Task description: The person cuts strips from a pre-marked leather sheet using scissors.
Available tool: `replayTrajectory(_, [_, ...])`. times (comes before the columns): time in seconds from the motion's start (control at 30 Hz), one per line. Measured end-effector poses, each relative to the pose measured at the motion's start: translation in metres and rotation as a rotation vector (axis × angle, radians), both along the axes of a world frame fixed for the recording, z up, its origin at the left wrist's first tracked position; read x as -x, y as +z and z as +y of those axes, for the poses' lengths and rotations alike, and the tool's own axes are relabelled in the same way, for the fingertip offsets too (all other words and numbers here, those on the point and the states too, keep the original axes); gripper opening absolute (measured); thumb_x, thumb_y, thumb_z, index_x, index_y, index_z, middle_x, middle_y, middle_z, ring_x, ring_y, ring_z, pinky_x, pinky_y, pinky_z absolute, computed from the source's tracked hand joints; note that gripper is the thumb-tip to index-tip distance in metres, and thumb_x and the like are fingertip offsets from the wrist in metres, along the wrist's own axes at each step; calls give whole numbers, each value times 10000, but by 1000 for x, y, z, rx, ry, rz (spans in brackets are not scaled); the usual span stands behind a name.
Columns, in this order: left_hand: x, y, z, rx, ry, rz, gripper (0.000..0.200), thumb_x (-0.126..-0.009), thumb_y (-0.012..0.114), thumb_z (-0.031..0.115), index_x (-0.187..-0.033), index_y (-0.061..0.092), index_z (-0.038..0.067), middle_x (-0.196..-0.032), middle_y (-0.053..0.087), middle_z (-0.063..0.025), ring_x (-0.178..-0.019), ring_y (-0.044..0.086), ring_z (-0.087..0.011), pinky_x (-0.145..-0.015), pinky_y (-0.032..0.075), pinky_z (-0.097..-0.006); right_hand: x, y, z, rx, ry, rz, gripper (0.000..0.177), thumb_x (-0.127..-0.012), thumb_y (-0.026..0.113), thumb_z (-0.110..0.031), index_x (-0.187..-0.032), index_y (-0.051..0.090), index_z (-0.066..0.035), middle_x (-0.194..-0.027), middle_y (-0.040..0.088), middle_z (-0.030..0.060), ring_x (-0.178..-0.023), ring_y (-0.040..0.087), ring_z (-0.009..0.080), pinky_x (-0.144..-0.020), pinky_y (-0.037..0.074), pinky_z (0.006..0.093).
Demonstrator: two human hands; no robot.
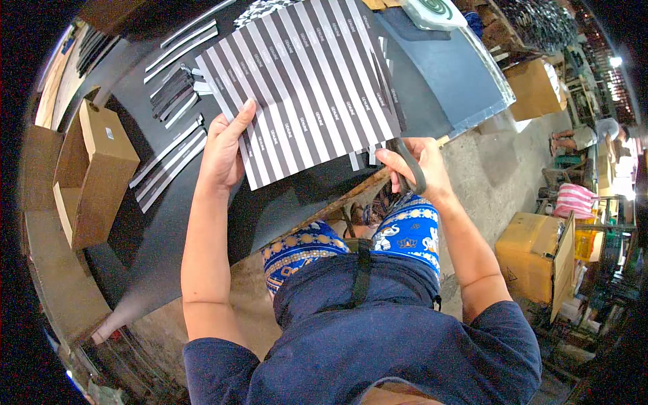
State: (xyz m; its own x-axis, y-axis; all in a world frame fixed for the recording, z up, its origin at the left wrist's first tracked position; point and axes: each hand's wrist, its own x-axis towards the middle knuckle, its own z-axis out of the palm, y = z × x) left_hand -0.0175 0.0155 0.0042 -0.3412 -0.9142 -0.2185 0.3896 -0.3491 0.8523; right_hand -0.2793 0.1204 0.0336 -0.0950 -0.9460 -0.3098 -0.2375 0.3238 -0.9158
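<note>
From the head camera, the left hand (226, 152) grips the striped sheet (304, 81) at its near-left corner, thumb underneath and fingers flat on top, holding it over the dark table (445, 81). The sheet fills the middle of the view toward twelve o'clock. At about three o'clock from that hand, the right hand (422, 169) is closed through the handles of the scissors (412, 174), which meet the sheet's near-right edge, where narrow tabs hang loose. Cut strips (169, 158) lie on the table at nine o'clock, beside an open cardboard box (94, 169). The step in hand looks like slicing the sheet into strips along its stripes. A further cut would call for blades lined up with a stripe's edge and the left hand holding the sheet taut.
</note>
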Motion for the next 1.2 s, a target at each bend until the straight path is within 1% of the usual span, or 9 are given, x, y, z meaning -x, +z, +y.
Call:
replayTrajectory(0.23, [0,-2,0,2,-3,0,279,-852,566,224,-1035,534,15,-904,631,-77,-728,633,-131,-616,538,-250,2,-5,0,-24,-27,7,354,-721,716,-303,-599,566,-7,-470,503,7,-371,475,67,-345,370,211])
replayTrajectory(0.33, [0,-3,-1,-14,-11,-1,283,-850,568,225,-1038,533,16,-911,629,-78,-740,632,-132,-629,536,-254,1,-3,0,-33,-32,-4,360,-718,718,-311,-605,568,-5,-464,501,8,-368,474,68,-344,368,209])
replayTrajectory(0.4, [1,-2,-1,-8,30,30,267,-858,553,196,-992,551,-34,-891,631,-135,-742,644,-165,-633,556,-274,1,-2,-1,-47,-32,4,360,-718,718,-312,-614,570,-1,-463,501,8,-366,474,69,-344,368,209])
replayTrajectory(0.53, [0,-5,-2,0,14,49,268,-854,560,201,-990,551,-31,-889,632,-129,-742,642,-160,-637,554,-274,-1,1,-2,-68,-41,12,363,-719,717,-313,-641,579,13,-462,501,9,-363,476,73,-343,369,209])
replayTrajectory(0.67, [0,-2,-1,-15,29,13,271,-848,571,208,-984,552,-25,-886,632,-122,-736,641,-155,-637,552,-271,-2,3,-2,-66,-51,-12,366,-720,716,-314,-650,583,20,-465,506,10,-364,480,75,-342,370,211])
replayTrajectory(1.2, [-2,-3,-2,-17,7,-29,289,-845,575,218,-992,540,-28,-878,627,-118,-734,638,-146,-626,550,-263,5,-6,-2,-67,-43,59,390,-717,713,-336,-579,563,-3,-439,504,16,-353,476,76,-347,368,221])
